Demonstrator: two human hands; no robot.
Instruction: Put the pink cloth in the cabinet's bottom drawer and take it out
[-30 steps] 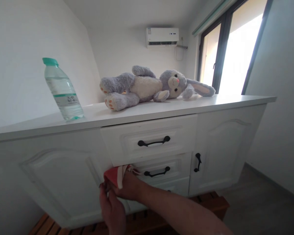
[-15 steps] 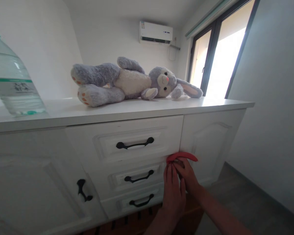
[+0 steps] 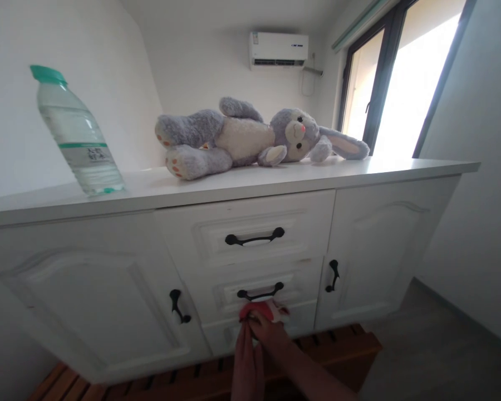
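Both of my hands are low at the front of a white cabinet, just under the middle drawer's black handle. My right hand is closed around a red cloth and presses it against the drawer front. My left hand lies beside it with its fingers straight and together, their tips touching the cloth. The top drawer looks closed.
On the cabinet top lie a grey plush rabbit and a water bottle with a green cap. Cabinet doors with black handles flank the drawers. A wooden slatted base lies underneath. A window is at right, an air conditioner on the far wall.
My hands and the red cloth moved from the right edge of the top drawer down to below the middle drawer's handle. The view swung back to the left.
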